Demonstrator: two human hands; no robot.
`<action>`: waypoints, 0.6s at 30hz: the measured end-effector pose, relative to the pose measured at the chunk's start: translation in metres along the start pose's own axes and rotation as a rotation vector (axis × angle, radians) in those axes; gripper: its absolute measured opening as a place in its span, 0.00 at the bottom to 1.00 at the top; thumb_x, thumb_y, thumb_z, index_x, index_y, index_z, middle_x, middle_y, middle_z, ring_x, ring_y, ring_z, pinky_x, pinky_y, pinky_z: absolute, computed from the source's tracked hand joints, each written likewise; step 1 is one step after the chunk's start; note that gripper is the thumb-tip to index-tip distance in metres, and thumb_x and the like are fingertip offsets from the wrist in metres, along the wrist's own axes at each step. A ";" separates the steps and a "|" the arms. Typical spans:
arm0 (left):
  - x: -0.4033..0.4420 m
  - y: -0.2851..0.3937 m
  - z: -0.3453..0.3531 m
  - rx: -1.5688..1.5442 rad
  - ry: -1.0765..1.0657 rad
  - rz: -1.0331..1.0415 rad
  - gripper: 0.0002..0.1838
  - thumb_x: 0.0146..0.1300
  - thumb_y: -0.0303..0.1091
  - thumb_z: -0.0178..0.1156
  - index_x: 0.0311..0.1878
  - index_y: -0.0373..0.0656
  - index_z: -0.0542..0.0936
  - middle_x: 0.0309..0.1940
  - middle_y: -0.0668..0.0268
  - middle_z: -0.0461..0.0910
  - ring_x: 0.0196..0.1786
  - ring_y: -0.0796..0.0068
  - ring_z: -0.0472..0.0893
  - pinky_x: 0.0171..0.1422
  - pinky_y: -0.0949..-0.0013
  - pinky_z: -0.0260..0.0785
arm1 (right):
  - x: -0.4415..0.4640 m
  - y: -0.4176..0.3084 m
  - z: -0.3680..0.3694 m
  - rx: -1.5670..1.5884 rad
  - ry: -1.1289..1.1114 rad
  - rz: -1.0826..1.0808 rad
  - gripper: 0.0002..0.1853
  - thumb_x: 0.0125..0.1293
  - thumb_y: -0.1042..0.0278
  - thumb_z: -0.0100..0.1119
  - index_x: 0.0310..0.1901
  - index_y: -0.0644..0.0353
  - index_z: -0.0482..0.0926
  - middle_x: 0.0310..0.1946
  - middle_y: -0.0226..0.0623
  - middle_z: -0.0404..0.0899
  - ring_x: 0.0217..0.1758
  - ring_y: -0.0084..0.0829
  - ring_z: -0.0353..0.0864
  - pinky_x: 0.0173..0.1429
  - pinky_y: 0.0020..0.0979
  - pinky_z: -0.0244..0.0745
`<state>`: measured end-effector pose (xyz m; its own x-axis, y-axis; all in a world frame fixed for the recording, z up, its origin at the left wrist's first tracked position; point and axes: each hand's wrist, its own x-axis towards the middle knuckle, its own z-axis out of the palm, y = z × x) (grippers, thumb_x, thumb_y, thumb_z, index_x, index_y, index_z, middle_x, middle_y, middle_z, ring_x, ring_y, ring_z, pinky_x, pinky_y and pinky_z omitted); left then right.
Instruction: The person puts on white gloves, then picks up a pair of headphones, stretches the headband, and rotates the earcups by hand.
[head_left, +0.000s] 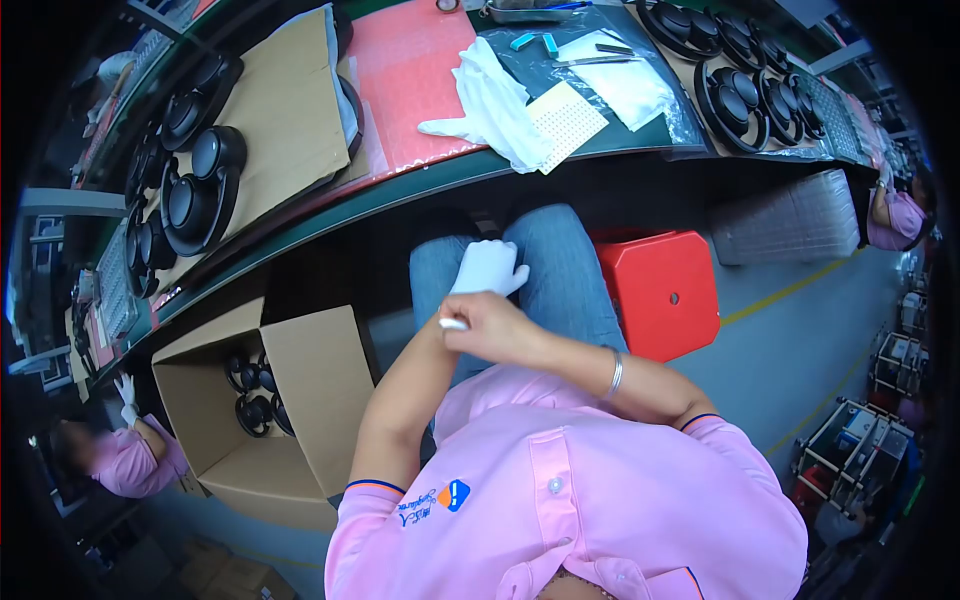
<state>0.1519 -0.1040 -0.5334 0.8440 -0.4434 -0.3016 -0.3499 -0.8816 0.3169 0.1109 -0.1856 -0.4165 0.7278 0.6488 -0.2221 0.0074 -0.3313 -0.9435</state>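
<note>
My left hand [488, 268] wears a white glove and rests over my lap. Its thumb stands apart from the fingers, which point away and are partly foreshortened; nothing shows in it. Bare, my right hand [490, 328] crosses over the left wrist with its fingers closed. A small white piece of the glove cuff [453, 324] pokes out of that grip. On the bench ahead lies another white glove [490, 100], loose and crumpled, partly over a sheet of small yellow dots [568, 118].
Black headphones [205, 190] lie on cardboard at left, and more headphones [735, 100] at right. An open carton [320, 400] holding headphones stands at lower left. A red stool [660, 295] is by my right leg. Co-workers in pink [135, 460] sit at both sides.
</note>
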 end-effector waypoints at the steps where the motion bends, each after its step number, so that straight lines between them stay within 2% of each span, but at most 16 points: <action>1: -0.005 -0.004 0.008 0.001 -0.015 -0.028 0.27 0.59 0.55 0.62 0.49 0.40 0.83 0.47 0.57 0.83 0.50 0.53 0.81 0.66 0.46 0.66 | 0.005 0.000 -0.008 -0.118 0.025 -0.053 0.07 0.57 0.69 0.57 0.33 0.62 0.80 0.29 0.47 0.84 0.35 0.44 0.85 0.38 0.41 0.79; 2: -0.008 -0.005 0.009 0.004 -0.030 -0.059 0.26 0.58 0.54 0.63 0.47 0.41 0.84 0.43 0.57 0.84 0.46 0.54 0.83 0.61 0.50 0.72 | 0.012 0.005 -0.011 -0.120 0.031 -0.059 0.07 0.57 0.69 0.57 0.33 0.62 0.80 0.29 0.47 0.84 0.35 0.44 0.85 0.38 0.41 0.79; 3: -0.011 -0.003 0.011 0.010 -0.029 -0.056 0.26 0.58 0.54 0.63 0.47 0.41 0.84 0.43 0.57 0.84 0.46 0.54 0.83 0.61 0.50 0.72 | 0.021 0.015 -0.010 -0.371 0.074 -0.147 0.06 0.57 0.70 0.58 0.34 0.62 0.78 0.28 0.45 0.83 0.33 0.42 0.85 0.35 0.40 0.78; 5: -0.007 0.007 0.007 0.227 -0.073 0.118 0.25 0.58 0.54 0.63 0.46 0.40 0.84 0.41 0.57 0.85 0.46 0.54 0.83 0.58 0.52 0.73 | 0.036 0.021 -0.011 -0.880 0.173 -0.322 0.06 0.55 0.72 0.60 0.35 0.60 0.76 0.26 0.40 0.81 0.29 0.38 0.84 0.30 0.39 0.76; 6: -0.005 0.013 0.006 0.337 -0.097 0.204 0.24 0.58 0.53 0.63 0.45 0.40 0.84 0.41 0.56 0.85 0.45 0.54 0.83 0.56 0.52 0.74 | 0.039 0.023 -0.008 -0.881 0.186 -0.324 0.06 0.55 0.72 0.60 0.35 0.60 0.76 0.26 0.40 0.81 0.29 0.38 0.84 0.30 0.39 0.76; 9: -0.002 0.031 0.006 0.652 -0.179 0.459 0.23 0.59 0.52 0.64 0.44 0.39 0.85 0.38 0.56 0.85 0.44 0.54 0.84 0.50 0.55 0.77 | 0.037 0.005 0.004 -0.928 -0.036 -0.573 0.08 0.55 0.67 0.60 0.36 0.59 0.75 0.24 0.42 0.81 0.29 0.40 0.85 0.27 0.40 0.78; 11: 0.003 0.026 -0.005 0.764 -0.193 0.545 0.23 0.59 0.52 0.64 0.43 0.39 0.85 0.37 0.56 0.85 0.43 0.54 0.84 0.48 0.56 0.77 | 0.022 -0.008 0.007 -0.901 0.008 -0.608 0.09 0.54 0.68 0.60 0.37 0.59 0.75 0.24 0.41 0.81 0.29 0.40 0.85 0.27 0.40 0.78; 14: 0.006 -0.011 -0.031 -0.279 -0.116 0.146 0.23 0.63 0.51 0.62 0.40 0.37 0.85 0.34 0.55 0.86 0.40 0.55 0.85 0.47 0.59 0.77 | 0.010 -0.012 0.004 -0.840 0.094 -0.675 0.12 0.54 0.68 0.61 0.40 0.59 0.74 0.24 0.39 0.80 0.29 0.41 0.85 0.27 0.39 0.77; 15: 0.011 -0.011 -0.037 -0.266 -0.109 0.158 0.23 0.63 0.51 0.62 0.40 0.37 0.85 0.34 0.55 0.86 0.40 0.55 0.85 0.47 0.59 0.77 | 0.012 -0.002 -0.001 -0.851 0.156 -0.622 0.11 0.55 0.68 0.61 0.40 0.58 0.74 0.25 0.39 0.80 0.29 0.40 0.85 0.27 0.39 0.77; 18: 0.011 -0.008 -0.042 -0.670 0.173 -0.317 0.18 0.65 0.46 0.59 0.38 0.38 0.86 0.28 0.53 0.84 0.34 0.50 0.84 0.40 0.58 0.75 | 0.016 0.023 -0.011 -0.870 0.278 -0.522 0.11 0.55 0.68 0.62 0.39 0.57 0.73 0.25 0.38 0.79 0.29 0.39 0.84 0.27 0.40 0.76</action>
<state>0.1810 -0.0949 -0.5016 0.9340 -0.1051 -0.3416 0.1949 -0.6515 0.7332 0.1303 -0.1906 -0.4394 0.6230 0.7093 0.3298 0.7755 -0.5049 -0.3791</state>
